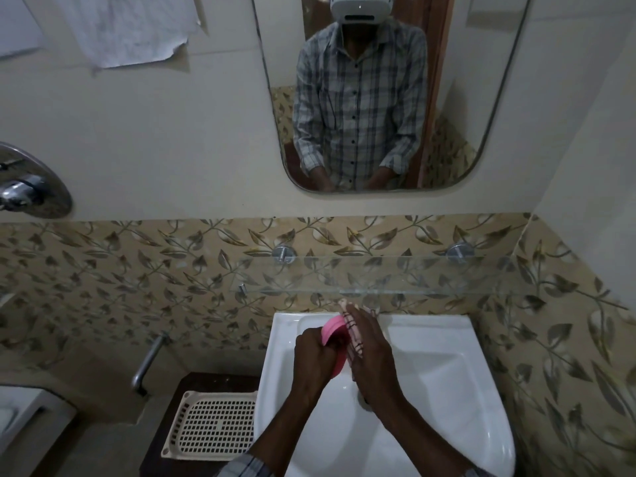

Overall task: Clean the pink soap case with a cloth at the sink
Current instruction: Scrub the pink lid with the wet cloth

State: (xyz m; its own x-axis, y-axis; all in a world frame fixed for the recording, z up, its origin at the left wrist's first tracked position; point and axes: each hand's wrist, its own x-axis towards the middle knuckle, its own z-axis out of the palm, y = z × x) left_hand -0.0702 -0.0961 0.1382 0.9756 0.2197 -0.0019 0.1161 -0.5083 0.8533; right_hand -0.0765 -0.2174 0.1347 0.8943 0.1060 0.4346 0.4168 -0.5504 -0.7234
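Now mid-wipe: your left hand (pixel 315 351) grips the case (pixel 332 327), right hand (pixel 371 349) flat on the cloth (pixel 355 333); next, turn it.

text: none legible | paper sheet (pixel 127 25): markings too faint to read

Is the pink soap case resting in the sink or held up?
Held up: the left hand grips the case above the sink, cloth against it.
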